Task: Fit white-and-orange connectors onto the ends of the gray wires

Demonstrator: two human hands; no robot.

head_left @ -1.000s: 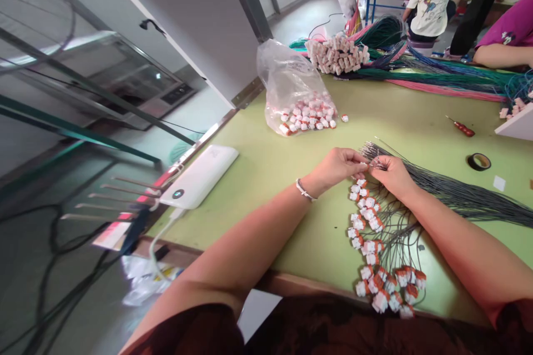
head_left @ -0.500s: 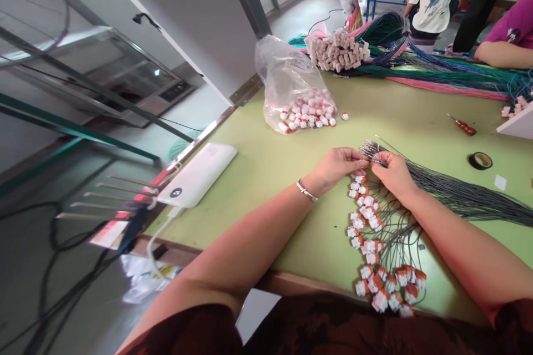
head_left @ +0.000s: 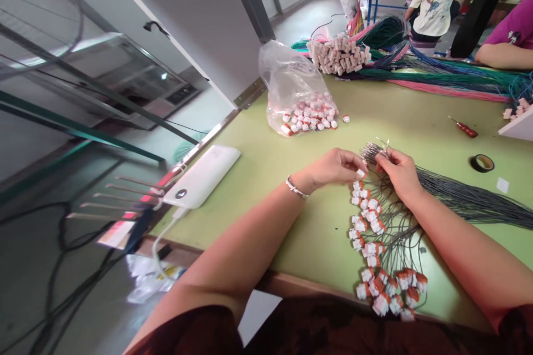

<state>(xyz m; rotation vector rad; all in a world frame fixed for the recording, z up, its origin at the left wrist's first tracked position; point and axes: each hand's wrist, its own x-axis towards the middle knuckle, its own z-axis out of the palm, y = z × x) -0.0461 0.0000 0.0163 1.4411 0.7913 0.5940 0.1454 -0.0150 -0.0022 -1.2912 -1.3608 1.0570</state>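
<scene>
My left hand (head_left: 339, 167) is closed in a pinch on a small white and orange connector (head_left: 360, 174). Just to its right, my right hand (head_left: 397, 169) pinches thin dark wires near their bare metal ends (head_left: 370, 151). The long bundle of dark wires (head_left: 462, 194) runs off to the right under my right forearm. Below the hands, a column of white and orange connectors (head_left: 373, 249) with wires attached reaches down to the table's front edge.
A clear plastic bag (head_left: 293, 86) of connectors lies at the back. Behind it are pink connectors (head_left: 339, 54) on coloured wires. A screwdriver (head_left: 465, 128) and black tape roll (head_left: 482, 163) lie right, a white power bank (head_left: 202, 176) left. Two people are beyond.
My hands have moved slightly apart. The right hand has shifted right, and a connector now shows at my left fingertips. The whole view has shifted a little.
</scene>
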